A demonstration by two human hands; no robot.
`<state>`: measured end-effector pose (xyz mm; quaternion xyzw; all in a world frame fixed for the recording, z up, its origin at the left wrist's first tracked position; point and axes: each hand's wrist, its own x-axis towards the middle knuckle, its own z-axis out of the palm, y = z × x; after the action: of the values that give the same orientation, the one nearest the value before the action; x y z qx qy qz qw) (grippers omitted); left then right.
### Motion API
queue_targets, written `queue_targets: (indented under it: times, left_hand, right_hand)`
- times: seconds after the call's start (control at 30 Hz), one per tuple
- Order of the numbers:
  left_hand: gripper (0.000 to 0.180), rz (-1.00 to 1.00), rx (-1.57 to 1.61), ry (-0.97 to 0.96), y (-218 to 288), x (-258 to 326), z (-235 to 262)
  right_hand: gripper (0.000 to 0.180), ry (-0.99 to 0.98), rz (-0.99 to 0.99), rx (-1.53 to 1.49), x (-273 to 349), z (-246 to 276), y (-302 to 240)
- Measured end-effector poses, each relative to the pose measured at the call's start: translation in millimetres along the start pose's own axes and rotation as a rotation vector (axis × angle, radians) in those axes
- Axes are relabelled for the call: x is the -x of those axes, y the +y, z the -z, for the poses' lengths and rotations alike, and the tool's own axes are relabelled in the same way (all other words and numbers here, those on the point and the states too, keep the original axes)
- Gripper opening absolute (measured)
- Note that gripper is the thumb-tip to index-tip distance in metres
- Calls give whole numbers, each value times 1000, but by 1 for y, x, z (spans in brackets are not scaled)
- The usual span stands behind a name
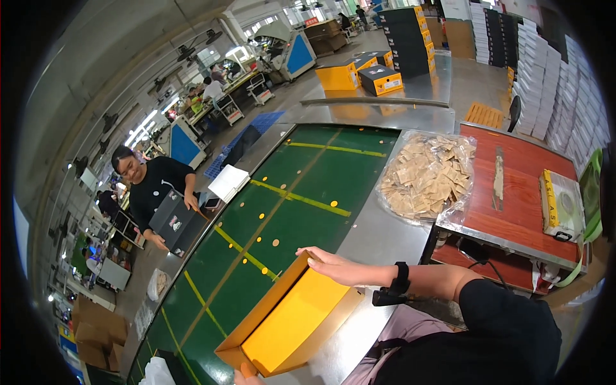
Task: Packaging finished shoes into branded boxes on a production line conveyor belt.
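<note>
An open yellow cardboard box (295,314) with bare brown inner walls lies tilted in front of me, partly over the green conveyor belt (308,176) and its metal edge. My right hand (330,264) grips the far end of the box, thumb inside and fingers along the wall's top. At the bottom of the view my left hand (247,377) holds the box's near corner; only some of its fingers show, the rest being cut off. No contents are visible inside the box.
Right of the belt, a clear plastic bag (427,176) of small brown paper packets rests beside a red-topped table (513,186). Across the belt a co-worker (163,199) holds a dark box (176,224). Black-and-yellow boxes (407,42) are stacked at the far end. White paper (157,372) sits lower left.
</note>
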<state>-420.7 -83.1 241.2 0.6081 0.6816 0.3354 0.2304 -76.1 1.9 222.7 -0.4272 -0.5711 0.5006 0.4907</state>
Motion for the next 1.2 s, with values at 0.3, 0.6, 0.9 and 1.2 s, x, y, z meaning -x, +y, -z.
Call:
queue_targets:
  times: [0.3, 0.6, 0.9, 1.2]
  left_hand:
    - [41, -51, -260, 145, 65, 14, -8]
    - [65, -254, 86, 143, 11, 7, -11]
    - [32, -326, 121, 147, -27, 20, -30]
    - [29, -374, 32, 251, 7, 34, -29]
  right_hand:
    - [46, 59, 126, -35, -5, -13, 22]
    - [41, -13, 186, -31, 9, -1, -1]
    - [43, -84, 421, 753, 52, 11, 17]
    - [104, -656, 518, 1165, -39, -54, -27]
